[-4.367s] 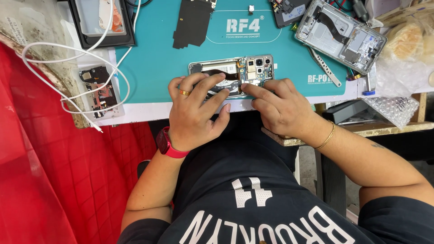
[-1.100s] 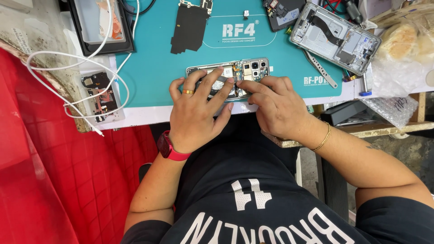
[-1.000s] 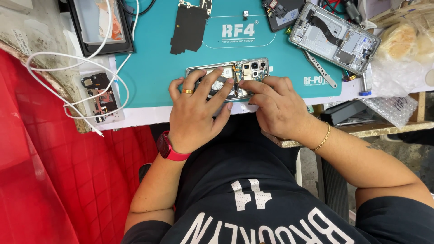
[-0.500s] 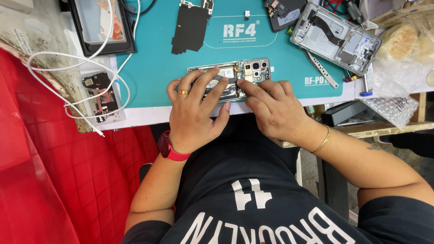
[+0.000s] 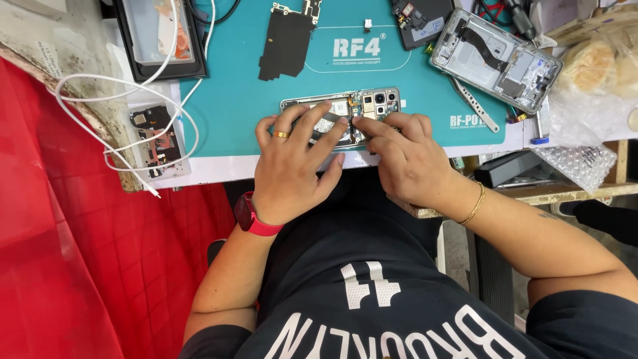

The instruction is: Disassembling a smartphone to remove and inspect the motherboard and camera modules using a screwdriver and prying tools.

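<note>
An opened smartphone (image 5: 362,105) lies flat on a teal work mat (image 5: 226,113), camera modules at its right end. My left hand (image 5: 292,166), with a gold ring and a red wrist band, lies over the phone's left and middle part and presses it down with spread fingers. My right hand (image 5: 405,159), wearing a thin gold bracelet, touches the phone's inner parts near the cameras with its fingertips. The lower half of the phone is hidden by both hands.
A black shield plate (image 5: 286,43) and a second opened phone frame (image 5: 495,58) lie at the back of the mat, metal tweezers (image 5: 473,106) to the right. A white cable (image 5: 139,126), a small circuit board (image 5: 154,133) and a black tray (image 5: 159,36) lie left. Red cloth (image 5: 86,266) hangs below.
Both hands stay on the phone; the right fingertips have shifted slightly left toward the phone's middle, and the view has drifted a little.
</note>
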